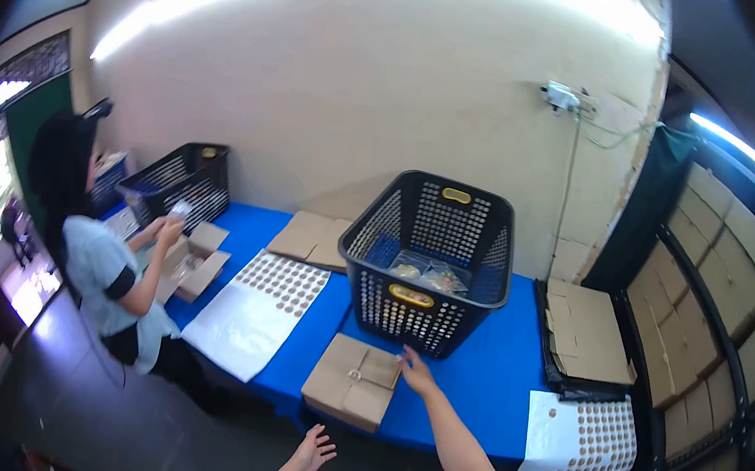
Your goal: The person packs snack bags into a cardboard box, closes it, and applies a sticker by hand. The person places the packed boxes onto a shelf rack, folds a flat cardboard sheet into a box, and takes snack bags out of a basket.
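A closed brown cardboard box (342,395) stands at the front edge of the blue-covered table, its top flaps meeting around a small pale round mark. My right hand (418,374) is at the box's far right corner, fingers stretched forward and slightly apart; whether the fingertips touch the cardboard is hard to tell. Nothing shows in my left hand (314,450), which hovers in front of the table edge with its fingers spread. Just behind the box is a large black plastic crate (398,307) with yellow handles, containing several clear plastic packets (428,276).
Sheets of round brown stickers lie left (249,321) and right (549,442). Flat cardboard (589,327) is stacked at right, more (304,235) behind. At left, a co-worker (109,253) holds a small packet over an open box (199,272). Shelved cartons (676,327) stand right.
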Available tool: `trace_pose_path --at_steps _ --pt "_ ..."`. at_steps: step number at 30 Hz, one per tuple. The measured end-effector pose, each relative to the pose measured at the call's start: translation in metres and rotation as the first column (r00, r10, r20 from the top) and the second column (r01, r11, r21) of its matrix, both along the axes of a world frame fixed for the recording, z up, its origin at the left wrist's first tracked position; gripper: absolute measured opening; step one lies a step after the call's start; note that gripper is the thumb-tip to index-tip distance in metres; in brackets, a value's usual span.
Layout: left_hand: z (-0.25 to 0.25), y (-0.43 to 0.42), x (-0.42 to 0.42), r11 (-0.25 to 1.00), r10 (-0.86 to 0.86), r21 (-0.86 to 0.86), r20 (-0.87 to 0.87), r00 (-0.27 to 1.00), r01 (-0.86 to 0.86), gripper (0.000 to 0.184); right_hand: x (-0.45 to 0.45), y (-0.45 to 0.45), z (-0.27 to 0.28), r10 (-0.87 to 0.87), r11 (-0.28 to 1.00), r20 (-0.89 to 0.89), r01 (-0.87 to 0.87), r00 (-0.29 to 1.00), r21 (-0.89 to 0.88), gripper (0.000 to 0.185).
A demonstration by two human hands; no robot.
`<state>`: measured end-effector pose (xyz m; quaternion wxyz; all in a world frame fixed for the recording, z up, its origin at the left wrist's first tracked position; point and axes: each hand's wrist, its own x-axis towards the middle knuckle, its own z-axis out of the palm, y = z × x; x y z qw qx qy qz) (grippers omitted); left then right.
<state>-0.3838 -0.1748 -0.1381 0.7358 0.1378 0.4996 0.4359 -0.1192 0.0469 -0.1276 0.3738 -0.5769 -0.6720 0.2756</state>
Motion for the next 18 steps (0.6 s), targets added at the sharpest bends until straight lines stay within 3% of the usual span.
trace_pose_path --at_steps 1,3,5,7,9,11,13,15,18 --pt "0.002 0.017 -0.007 0.998 0.041 -0.057 0.055 0.998 -0.038 0.076 -0.006 -0.004 -0.004 -0.009 0.997 -0.058 0.004 0.998 -0.074 0.053" --pt "0.012 0.041 -0.021 0.979 -0.11 -0.147 0.212 0.971 0.143 0.088 -0.014 -0.032 0.043 -0.078 0.927 -0.006 0.071 0.997 -0.367 0.05" --pt "-0.002 0.06 -0.034 0.898 -0.424 0.008 0.286 0.859 0.441 0.091 -0.007 -0.055 0.005 -0.063 0.981 -0.094 0.045 0.994 -0.19 0.047" --pt "-0.027 0.061 -0.031 0.882 -0.469 0.048 0.206 0.859 0.47 0.074 -0.001 -0.099 -0.024 -0.117 0.951 0.039 0.123 0.992 -0.285 0.044" --pt "-0.005 0.051 -0.019 0.798 -0.581 0.003 0.27 0.768 0.603 0.079 -0.005 -0.158 -0.008 -0.26 0.935 -0.038 0.242 0.965 -0.261 0.041" --pt "-0.008 0.075 0.007 0.626 -0.769 0.055 0.208 0.605 0.778 0.08 0.005 -0.212 -0.01 -0.455 0.88 -0.088 0.432 0.886 -0.198 0.04" --pt "-0.012 0.082 0.033 0.42 -0.908 0.153 0.085 0.411 0.895 0.081 0.016 -0.275 -0.009 -0.653 0.754 -0.225 0.595 0.723 -0.277 0.04" --pt "-0.016 0.072 0.06 0.226 -0.97 0.244 -0.027 0.24 0.943 0.083 0.026 -0.337 -0.003 -0.797 0.604 -0.245 0.729 0.552 -0.323 0.041" --pt "-0.014 0.042 0.1 -0.039 -0.979 0.371 -0.199 0.038 0.928 0.086 0.023 -0.412 0.024 -0.92 0.355 -0.261 0.906 0.293 -0.231 0.04"
